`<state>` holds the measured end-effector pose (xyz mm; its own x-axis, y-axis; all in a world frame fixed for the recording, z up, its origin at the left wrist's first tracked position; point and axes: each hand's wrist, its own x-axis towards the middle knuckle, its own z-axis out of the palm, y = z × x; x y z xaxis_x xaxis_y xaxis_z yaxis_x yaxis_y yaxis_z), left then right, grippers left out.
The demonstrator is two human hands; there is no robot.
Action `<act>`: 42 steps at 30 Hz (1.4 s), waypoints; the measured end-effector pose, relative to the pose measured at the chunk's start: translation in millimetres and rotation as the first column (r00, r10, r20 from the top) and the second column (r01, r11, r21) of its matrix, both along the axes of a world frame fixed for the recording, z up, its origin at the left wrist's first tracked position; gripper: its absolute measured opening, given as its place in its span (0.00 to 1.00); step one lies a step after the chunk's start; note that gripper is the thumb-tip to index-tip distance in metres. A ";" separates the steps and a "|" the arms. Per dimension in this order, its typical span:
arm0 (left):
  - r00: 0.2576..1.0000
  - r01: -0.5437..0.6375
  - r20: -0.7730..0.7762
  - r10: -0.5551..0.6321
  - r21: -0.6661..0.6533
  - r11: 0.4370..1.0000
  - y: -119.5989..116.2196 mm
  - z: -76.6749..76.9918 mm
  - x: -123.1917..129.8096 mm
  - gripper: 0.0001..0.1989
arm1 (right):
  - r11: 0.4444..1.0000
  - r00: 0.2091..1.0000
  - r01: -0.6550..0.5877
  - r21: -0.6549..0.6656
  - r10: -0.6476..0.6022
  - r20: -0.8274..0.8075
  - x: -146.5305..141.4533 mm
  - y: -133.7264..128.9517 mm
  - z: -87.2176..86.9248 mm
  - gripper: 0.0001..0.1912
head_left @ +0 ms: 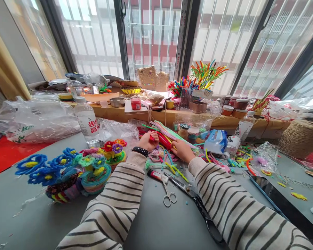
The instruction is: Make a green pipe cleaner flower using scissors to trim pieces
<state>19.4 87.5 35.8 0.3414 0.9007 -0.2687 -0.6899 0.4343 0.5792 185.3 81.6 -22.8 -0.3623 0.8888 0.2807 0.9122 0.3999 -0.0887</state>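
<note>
My left hand is closed, and a small piece of red pipe cleaner shows between its fingers. Fingers bent, my right hand pinches at the edge of a bundle of pipe cleaners in pink, white, red and yellow; exactly which strands it grips is hard to see. Loose pipe cleaner bits lie tangled below both hands. Closer to me rest small silver scissors, large black-handled scissors and a red-and-white tube.
Pipe cleaner flower pots stand at the left, near a water bottle. A phone lies at the right, with a twine spool behind it. Along the windowsill ledge are jars, a red tub and upright pipe cleaners.
</note>
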 end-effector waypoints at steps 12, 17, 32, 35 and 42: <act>0.997 -0.012 0.069 0.015 -0.040 0.999 -14.0 -20.0 14.2 0.16 | 0.997 0.983 -0.049 -0.059 0.058 0.172 -31.2 11.4 -17.8 0.22; 0.990 -0.062 0.126 0.063 -0.014 0.998 -29.2 -9.4 20.0 0.16 | 0.994 0.983 -0.028 -0.106 0.047 0.179 -32.2 13.4 -18.4 0.20; 0.969 -0.195 -0.074 0.236 0.353 0.915 -59.0 37.2 11.9 0.11 | 0.995 0.995 0.098 -0.013 -0.098 0.022 -28.8 15.0 -3.5 0.15; 0.912 -0.276 -0.209 0.353 0.324 0.905 -37.7 6.8 12.7 0.11 | 0.983 0.983 0.181 -0.007 -0.181 0.016 -26.8 12.2 1.0 0.14; 0.888 -0.257 -0.338 0.312 0.199 0.946 -21.5 -44.0 21.4 0.08 | 0.972 0.974 0.221 -0.074 -0.216 0.073 -29.7 9.5 5.8 0.08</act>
